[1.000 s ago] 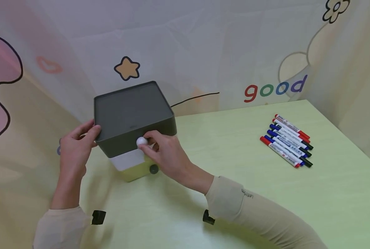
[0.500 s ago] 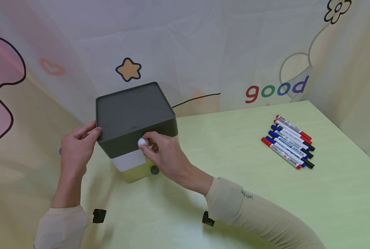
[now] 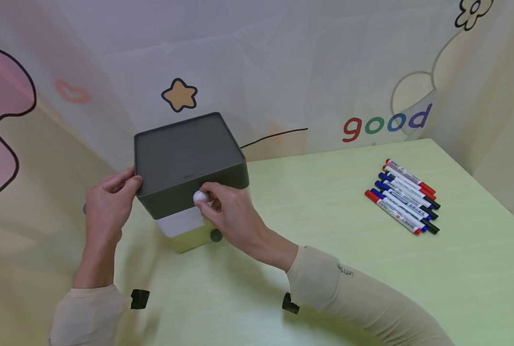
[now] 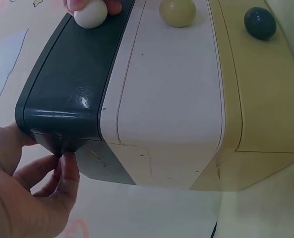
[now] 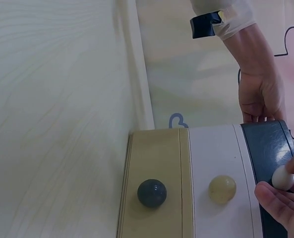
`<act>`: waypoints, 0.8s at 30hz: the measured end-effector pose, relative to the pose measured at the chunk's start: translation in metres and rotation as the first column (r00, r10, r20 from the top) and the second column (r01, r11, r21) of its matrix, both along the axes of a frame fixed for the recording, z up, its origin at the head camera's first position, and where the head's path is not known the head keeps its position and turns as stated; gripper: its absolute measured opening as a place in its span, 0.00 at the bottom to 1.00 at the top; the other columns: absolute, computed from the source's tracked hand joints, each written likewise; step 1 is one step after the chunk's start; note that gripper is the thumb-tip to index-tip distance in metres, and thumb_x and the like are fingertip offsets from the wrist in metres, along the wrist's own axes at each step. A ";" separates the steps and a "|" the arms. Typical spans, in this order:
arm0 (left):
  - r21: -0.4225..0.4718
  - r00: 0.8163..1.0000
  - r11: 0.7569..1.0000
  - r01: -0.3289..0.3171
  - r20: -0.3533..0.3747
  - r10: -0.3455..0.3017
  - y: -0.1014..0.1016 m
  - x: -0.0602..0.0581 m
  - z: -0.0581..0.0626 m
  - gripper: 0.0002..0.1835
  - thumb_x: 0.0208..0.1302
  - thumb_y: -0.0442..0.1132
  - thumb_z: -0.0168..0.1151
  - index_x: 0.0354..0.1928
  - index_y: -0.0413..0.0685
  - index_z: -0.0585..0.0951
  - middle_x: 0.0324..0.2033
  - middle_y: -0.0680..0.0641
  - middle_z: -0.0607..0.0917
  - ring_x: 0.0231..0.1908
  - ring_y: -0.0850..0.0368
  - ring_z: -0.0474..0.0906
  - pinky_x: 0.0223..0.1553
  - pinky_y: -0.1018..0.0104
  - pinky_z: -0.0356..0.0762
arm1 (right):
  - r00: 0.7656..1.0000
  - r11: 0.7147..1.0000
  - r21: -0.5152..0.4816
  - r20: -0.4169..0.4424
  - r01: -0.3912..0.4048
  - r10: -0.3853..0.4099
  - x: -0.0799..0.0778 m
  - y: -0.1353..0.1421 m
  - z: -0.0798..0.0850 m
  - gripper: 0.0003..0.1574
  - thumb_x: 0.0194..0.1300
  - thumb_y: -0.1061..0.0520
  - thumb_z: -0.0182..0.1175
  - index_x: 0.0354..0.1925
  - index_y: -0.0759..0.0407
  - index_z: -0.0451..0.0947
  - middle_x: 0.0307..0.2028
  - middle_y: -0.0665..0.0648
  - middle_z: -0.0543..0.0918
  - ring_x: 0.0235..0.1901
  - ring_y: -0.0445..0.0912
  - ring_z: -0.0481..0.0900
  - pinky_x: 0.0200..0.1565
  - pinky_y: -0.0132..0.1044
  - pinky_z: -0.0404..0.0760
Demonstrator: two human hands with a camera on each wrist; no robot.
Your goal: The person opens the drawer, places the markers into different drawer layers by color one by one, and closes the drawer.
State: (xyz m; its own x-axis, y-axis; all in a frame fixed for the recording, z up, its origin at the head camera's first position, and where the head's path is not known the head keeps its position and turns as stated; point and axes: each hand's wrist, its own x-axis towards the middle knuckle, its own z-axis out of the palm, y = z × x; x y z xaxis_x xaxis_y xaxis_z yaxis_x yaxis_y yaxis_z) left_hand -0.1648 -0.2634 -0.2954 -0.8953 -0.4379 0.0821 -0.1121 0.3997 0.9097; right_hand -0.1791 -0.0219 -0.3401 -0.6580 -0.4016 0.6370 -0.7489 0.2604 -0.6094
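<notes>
A small three-tier drawer box stands at the left of the table, with a dark grey top drawer [image 4: 72, 74], a white middle drawer [image 4: 169, 79] and a yellow bottom drawer [image 4: 270, 94]. My right hand [image 3: 237, 216] pinches the white round knob [image 3: 199, 196] of the top drawer between thumb and fingers. At the box's upper left corner, my left hand [image 3: 107, 206] grips the dark part, thumb on the top edge and fingers against the side. A cream knob [image 5: 222, 189] is on the middle drawer, a dark knob [image 5: 151, 193] on the bottom one. All three drawer fronts sit flush.
Several whiteboard markers [image 3: 395, 214] with red, blue and black caps lie in a slanted row at the right of the pale green table [image 3: 308, 216]. A printed curtain [image 3: 274, 72] hangs right behind the table and down its left side.
</notes>
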 end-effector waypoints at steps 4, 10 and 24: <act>-0.030 1.000 0.999 0.025 -0.015 -0.025 0.006 0.000 -0.001 0.24 0.71 0.51 0.60 0.67 0.58 0.80 0.45 0.63 0.79 0.50 0.64 0.75 0.45 0.70 0.71 | 1.000 1.000 -0.003 0.010 0.010 -0.010 0.003 0.006 0.000 0.08 0.69 0.65 0.67 0.46 0.67 0.81 0.40 0.58 0.87 0.32 0.44 0.85 0.40 0.23 0.81; -0.062 0.995 0.997 0.048 -0.082 -0.053 0.020 -0.002 -0.002 0.22 0.72 0.48 0.61 0.65 0.55 0.82 0.45 0.60 0.80 0.46 0.65 0.74 0.41 0.70 0.71 | 1.000 1.000 -0.012 0.015 0.016 -0.016 0.007 0.020 0.000 0.08 0.69 0.65 0.67 0.46 0.68 0.81 0.40 0.58 0.87 0.33 0.45 0.85 0.41 0.24 0.82; -0.128 0.981 0.986 0.109 -0.148 -0.128 0.048 -0.002 -0.004 0.21 0.74 0.45 0.58 0.66 0.53 0.81 0.53 0.47 0.81 0.46 0.62 0.74 0.40 0.70 0.72 | 0.997 0.997 -0.013 -0.007 0.072 -0.072 0.011 0.045 0.000 0.08 0.68 0.65 0.68 0.45 0.67 0.82 0.37 0.57 0.87 0.32 0.42 0.84 0.39 0.27 0.83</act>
